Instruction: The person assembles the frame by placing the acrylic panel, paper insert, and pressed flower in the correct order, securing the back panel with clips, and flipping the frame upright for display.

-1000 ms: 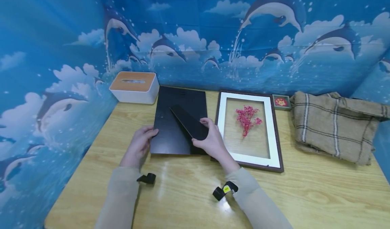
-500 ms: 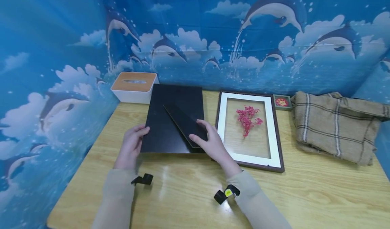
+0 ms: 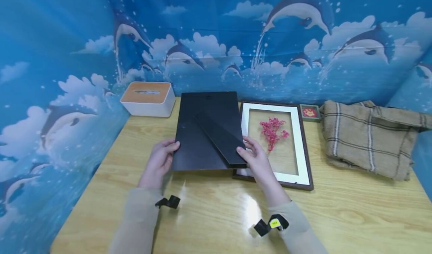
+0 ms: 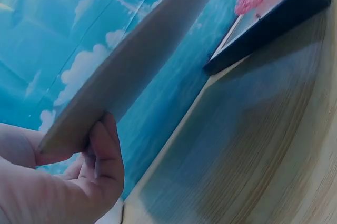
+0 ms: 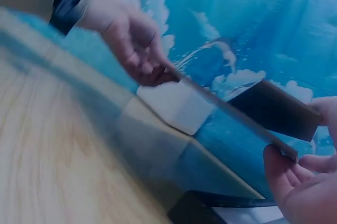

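A black photo frame backing board [image 3: 190, 149] is held above the table by both hands. Its hinged stand leg [image 3: 221, 139] slants across the back, its lower end raised off the panel. My left hand [image 3: 158, 164] pinches the board's left edge, thumb on top; the left wrist view shows the fingers [image 4: 108, 148] curled beneath. On the opposite edge, my right hand [image 3: 260, 162] grips the board, its thumb near the leg's lower end. Just right of the board lies a dark picture frame [image 3: 305, 149] with a white mat and a pink dried flower sprig [image 3: 271, 131].
At the back left stands a white tissue box [image 3: 145, 105] with a wooden lid. A small box with a red paw print [image 3: 309, 113] sits beyond the frame, beside a folded plaid blanket [image 3: 371, 143]. A dolphin-print cloth [image 3: 209, 32] hangs behind the wooden table [image 3: 209, 216].
The board first shifted left, then right, and now overlaps the frame's left edge. My right hand has gone from the stand leg to the board's right edge; my left hand keeps its grip.
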{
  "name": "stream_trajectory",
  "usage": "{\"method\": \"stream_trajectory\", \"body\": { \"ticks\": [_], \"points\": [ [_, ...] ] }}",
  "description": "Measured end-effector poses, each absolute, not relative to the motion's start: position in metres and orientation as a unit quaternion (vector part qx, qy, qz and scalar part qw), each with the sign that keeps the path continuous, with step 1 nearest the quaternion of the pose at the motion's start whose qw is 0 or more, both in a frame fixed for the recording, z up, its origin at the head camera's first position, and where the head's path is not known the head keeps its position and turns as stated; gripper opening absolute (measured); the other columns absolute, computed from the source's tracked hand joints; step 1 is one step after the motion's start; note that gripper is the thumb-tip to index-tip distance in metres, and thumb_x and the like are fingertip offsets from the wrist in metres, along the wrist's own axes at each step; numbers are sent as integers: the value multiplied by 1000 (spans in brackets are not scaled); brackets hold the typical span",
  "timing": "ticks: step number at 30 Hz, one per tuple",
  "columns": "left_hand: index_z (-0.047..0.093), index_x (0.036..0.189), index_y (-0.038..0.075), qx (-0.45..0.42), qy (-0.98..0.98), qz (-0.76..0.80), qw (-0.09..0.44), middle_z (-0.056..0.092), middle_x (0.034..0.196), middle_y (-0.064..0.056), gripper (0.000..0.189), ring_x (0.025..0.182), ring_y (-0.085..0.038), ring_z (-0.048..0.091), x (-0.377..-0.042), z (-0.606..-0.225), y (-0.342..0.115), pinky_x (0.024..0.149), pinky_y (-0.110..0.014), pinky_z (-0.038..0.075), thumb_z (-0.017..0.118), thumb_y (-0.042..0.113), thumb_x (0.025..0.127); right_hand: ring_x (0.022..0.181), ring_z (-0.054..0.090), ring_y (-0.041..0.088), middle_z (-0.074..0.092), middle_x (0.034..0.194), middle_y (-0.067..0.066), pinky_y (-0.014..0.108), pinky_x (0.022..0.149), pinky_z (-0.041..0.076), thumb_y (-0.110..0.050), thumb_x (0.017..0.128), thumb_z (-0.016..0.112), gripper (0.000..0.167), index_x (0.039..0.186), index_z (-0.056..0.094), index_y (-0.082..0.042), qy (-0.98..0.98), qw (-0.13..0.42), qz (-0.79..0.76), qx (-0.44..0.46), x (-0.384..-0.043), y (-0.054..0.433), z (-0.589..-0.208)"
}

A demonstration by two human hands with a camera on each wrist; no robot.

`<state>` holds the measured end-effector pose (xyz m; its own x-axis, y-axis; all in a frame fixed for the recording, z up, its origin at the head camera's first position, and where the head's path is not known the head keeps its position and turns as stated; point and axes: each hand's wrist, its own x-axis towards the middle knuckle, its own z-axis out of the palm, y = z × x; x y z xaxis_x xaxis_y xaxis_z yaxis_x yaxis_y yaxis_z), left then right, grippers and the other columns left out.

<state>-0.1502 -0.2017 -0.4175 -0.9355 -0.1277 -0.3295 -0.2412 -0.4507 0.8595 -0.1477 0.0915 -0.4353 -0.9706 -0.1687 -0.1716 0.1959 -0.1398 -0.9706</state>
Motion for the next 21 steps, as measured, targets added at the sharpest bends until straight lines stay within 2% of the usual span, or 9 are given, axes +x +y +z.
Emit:
{"method": "stream_trajectory", "body": {
  "ticks": [2,5,8,9,11,13,15,16,21],
  "points": [
    [54,102,-6,-172,521,835,34,55,96,-7,16,79,-8,57,-153,-420,-192,72,-16,50,48,-15,91,104,57,17,45,136,13,19,75,47,-13,93,62,58,145,35,-8,603,128,-786,33,-144,100,-433],
    [50,115,-14,-163,520,838,34,48,108,-11,25,87,-9,54,-155,-422,-178,79,-15,48,46,-17,90,98,58,12,46,133,11,19,77,47,-7,92,60,59,145,33,-7,559,138,-815,67,-140,114,-430],
    [42,124,-18,-153,526,835,52,48,109,-10,34,86,-8,53,-157,-422,-164,78,-14,47,46,-15,91,94,58,10,48,128,8,18,76,48,-3,92,59,58,144,34,-6,548,136,-821,83,-136,129,-427],
    [44,125,-17,-156,529,832,56,50,105,-9,34,78,-6,53,-158,-421,-159,71,-13,48,47,-14,91,91,57,8,49,125,6,16,70,47,-3,92,59,58,144,35,-7,550,133,-820,87,-135,133,-427],
    [42,127,-17,-147,536,829,65,52,101,-6,36,72,-4,52,-159,-421,-150,66,-12,47,48,-12,92,84,59,6,52,121,3,13,59,45,-2,91,60,58,143,37,-8,548,125,-822,95,-132,142,-426],
    [43,127,-17,-141,541,826,71,54,95,-3,37,65,-3,50,-160,-421,-141,61,-12,46,50,-11,92,80,60,5,56,118,-1,13,54,43,-1,90,61,56,141,39,-9,542,116,-826,103,-130,151,-426],
    [43,128,-17,-131,544,825,76,56,90,-2,38,62,-3,51,-161,-420,-130,59,-13,46,51,-11,92,79,62,6,59,114,-3,14,55,46,0,90,62,52,138,42,-9,532,101,-834,107,-127,159,-426],
    [41,129,-18,-124,546,825,78,56,90,-1,40,65,-3,52,-162,-420,-125,62,-13,47,51,-11,91,80,64,7,61,113,-3,16,59,50,1,90,61,49,135,44,-9,524,92,-840,106,-125,163,-426],
    [44,128,-15,-119,553,819,93,52,74,4,43,55,-1,45,-167,-421,-99,51,-11,40,57,-8,88,84,67,12,64,111,0,23,67,55,4,91,58,38,126,53,-10,489,52,-866,91,-117,185,-428]
  ]
}}
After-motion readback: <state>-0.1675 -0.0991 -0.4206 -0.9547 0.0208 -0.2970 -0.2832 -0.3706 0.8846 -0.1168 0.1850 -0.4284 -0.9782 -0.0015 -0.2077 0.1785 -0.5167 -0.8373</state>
